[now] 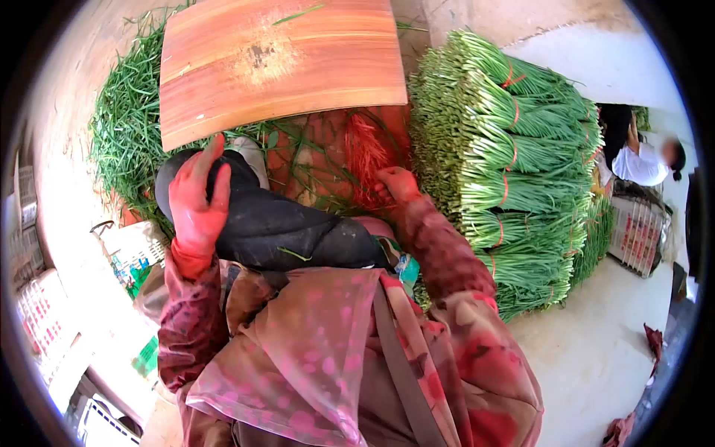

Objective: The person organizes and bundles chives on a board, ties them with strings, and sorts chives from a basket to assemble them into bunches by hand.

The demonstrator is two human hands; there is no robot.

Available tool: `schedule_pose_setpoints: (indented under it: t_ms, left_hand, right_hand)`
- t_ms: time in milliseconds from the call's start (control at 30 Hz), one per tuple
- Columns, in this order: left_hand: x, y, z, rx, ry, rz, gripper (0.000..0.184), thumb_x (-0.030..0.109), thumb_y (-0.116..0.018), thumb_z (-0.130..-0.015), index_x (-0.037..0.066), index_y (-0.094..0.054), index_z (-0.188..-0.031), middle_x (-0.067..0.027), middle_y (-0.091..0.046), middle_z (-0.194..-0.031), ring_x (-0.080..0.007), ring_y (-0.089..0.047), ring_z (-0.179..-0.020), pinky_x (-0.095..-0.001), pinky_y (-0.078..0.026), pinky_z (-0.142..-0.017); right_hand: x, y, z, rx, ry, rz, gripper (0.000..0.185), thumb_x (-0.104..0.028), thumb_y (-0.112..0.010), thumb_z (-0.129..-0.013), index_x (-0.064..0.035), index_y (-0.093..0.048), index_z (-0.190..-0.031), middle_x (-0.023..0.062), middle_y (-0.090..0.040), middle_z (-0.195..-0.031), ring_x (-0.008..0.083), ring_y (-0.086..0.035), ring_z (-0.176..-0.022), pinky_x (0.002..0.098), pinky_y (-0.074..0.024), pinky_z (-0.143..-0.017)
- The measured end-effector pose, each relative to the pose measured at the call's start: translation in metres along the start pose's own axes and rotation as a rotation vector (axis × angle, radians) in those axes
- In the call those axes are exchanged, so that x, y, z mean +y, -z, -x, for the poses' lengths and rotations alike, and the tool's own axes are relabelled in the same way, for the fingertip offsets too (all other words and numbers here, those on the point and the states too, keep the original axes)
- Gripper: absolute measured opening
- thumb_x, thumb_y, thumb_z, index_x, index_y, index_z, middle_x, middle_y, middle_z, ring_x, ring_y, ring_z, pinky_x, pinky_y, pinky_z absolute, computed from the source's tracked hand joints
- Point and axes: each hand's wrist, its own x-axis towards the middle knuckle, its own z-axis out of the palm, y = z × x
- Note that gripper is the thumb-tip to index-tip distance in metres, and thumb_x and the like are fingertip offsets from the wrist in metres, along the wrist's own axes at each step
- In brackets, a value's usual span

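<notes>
My left hand (197, 205), in a reddish glove, is raised over my dark-trousered knee (261, 223) with thumb and fingers apart and nothing in them. The near left corner of a wood-grain board (342, 59) lies just beyond its fingertips. My right hand (398, 185), also gloved, has its fingers curled and pinched at the edge of a heap of thin red ties (363, 153). How many ties are between those fingers is hidden. Right of that hand stands a tall stack of green stalk bundles (521, 171), bound with red ties and looking like garlic chives.
Loose green leaves (126, 112) are heaped left of the board. Stray leaves lie on the red surface below it. A person in a white top (640, 164) is at far right, near a crate (637, 231). More crates (45, 320) stand at left.
</notes>
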Motion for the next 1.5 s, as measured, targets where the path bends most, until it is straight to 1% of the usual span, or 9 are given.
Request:
schedule_pose_setpoints:
  t_ms: [400, 600, 633, 700, 767, 900, 967, 1133, 1500]
  left_hand:
    - [-0.014, 0.008, -0.002, -0.049, 0.06, -0.185, 0.038, 0.002, -0.066, -0.077, 0.001, -0.062, -0.115, -0.0149, -0.067, -0.091, -0.0313, -0.063, -0.081, -0.0398, -0.05, -0.079]
    - [0.026, 0.048, -0.025, -0.441, 0.081, 0.328, 0.045, 0.009, -0.068, -0.075, -0.003, -0.057, -0.117, -0.0185, -0.061, -0.083, -0.0356, -0.059, -0.073, -0.0435, -0.047, -0.065]
    - [0.044, 0.058, -0.03, -0.347, -0.003, 0.403, 0.039, 0.009, -0.061, -0.075, -0.001, -0.055, -0.112, -0.013, -0.054, -0.07, -0.0342, -0.055, -0.06, -0.0423, -0.047, -0.057]
    - [0.076, 0.091, -0.034, -0.451, -0.091, 0.5, 0.039, 0.013, -0.06, -0.077, -0.001, -0.055, -0.113, -0.0122, -0.057, -0.074, -0.0307, -0.056, -0.062, -0.04, -0.049, -0.059]
    - [0.109, 0.114, -0.035, -0.424, -0.229, 0.451, 0.041, 0.018, -0.06, -0.08, -0.001, -0.056, -0.116, -0.0122, -0.062, -0.083, -0.0276, -0.06, -0.067, -0.0377, -0.05, -0.06]
    - [0.127, 0.128, -0.024, -0.339, -0.354, 0.313, 0.041, 0.019, -0.06, -0.08, -0.001, -0.056, -0.115, -0.0121, -0.062, -0.084, -0.0277, -0.061, -0.068, -0.0376, -0.05, -0.061]
    - [0.127, 0.133, -0.013, -0.304, -0.351, 0.277, 0.041, 0.019, -0.06, -0.08, -0.001, -0.056, -0.115, -0.0121, -0.063, -0.085, -0.0277, -0.061, -0.068, -0.0375, -0.051, -0.061]
    - [0.119, 0.151, 0.012, -0.199, -0.299, 0.22, 0.041, 0.02, -0.059, -0.081, -0.001, -0.057, -0.115, -0.0119, -0.063, -0.087, -0.0277, -0.062, -0.07, -0.0374, -0.051, -0.062]
    - [0.1, 0.235, 0.06, 0.049, -0.261, -0.266, 0.04, 0.021, -0.058, -0.082, -0.001, -0.057, -0.115, -0.0117, -0.064, -0.091, -0.0277, -0.063, -0.074, -0.0371, -0.052, -0.063]
  right_hand:
    - [0.051, -0.017, -0.132, -0.057, 0.006, 0.972, 0.031, -0.029, -0.058, -0.086, -0.0069, -0.065, -0.106, 0.015, -0.067, -0.088, 0.028, -0.063, -0.076, 0.0395, -0.0502, -0.064]
    - [0.042, -0.001, -0.075, -0.755, 0.76, 1.837, 0.03, -0.03, -0.056, -0.084, -0.009, -0.067, -0.103, 0.0181, -0.067, -0.093, 0.0351, -0.063, -0.087, 0.0447, -0.0512, -0.073]
    - [0.024, -0.006, -0.047, -0.784, 0.77, 1.87, 0.03, -0.03, -0.056, -0.084, -0.009, -0.067, -0.103, 0.0181, -0.067, -0.093, 0.0351, -0.063, -0.087, 0.0447, -0.0512, -0.073]
    - [-0.025, -0.032, 0.016, -0.334, 0.457, 1.477, 0.018, -0.02, -0.057, -0.085, -0.0103, -0.069, -0.094, 0.0148, -0.066, -0.08, 0.0298, -0.065, -0.076, 0.043, -0.052, -0.064]
    - [-0.08, -0.042, 0.039, -0.185, 0.461, 1.589, 0.024, -0.032, -0.055, -0.087, -0.0164, -0.068, -0.1, 0.0139, -0.067, -0.083, 0.0339, -0.065, -0.079, 0.0462, -0.0518, -0.067]
    - [-0.212, -0.063, 0.072, 0.195, 1.151, 1.144, 0.026, -0.026, -0.052, -0.092, -0.0148, -0.066, -0.11, 0.0115, -0.067, -0.081, 0.029, -0.066, -0.075, 0.0392, -0.0526, -0.067]
    - [-0.252, -0.07, 0.035, 0.261, 1.34, 1.051, 0.026, -0.021, -0.053, -0.091, -0.0141, -0.064, -0.114, 0.0131, -0.067, -0.092, 0.0284, -0.066, -0.083, 0.0382, -0.0515, -0.073]
    - [-0.315, -0.125, -0.04, 0.218, 1.272, 1.347, 0.038, -0.017, -0.05, -0.091, -0.014, -0.052, -0.13, 0.0166, -0.063, -0.113, 0.0319, -0.062, -0.099, 0.0407, -0.0485, -0.082]
    - [-0.315, -0.145, -0.06, 0.136, 1.155, 1.455, 0.056, -0.008, -0.051, -0.087, -0.0161, -0.036, -0.14, 0.0181, -0.059, -0.116, 0.0365, -0.06, -0.1, 0.044, -0.0489, -0.083]
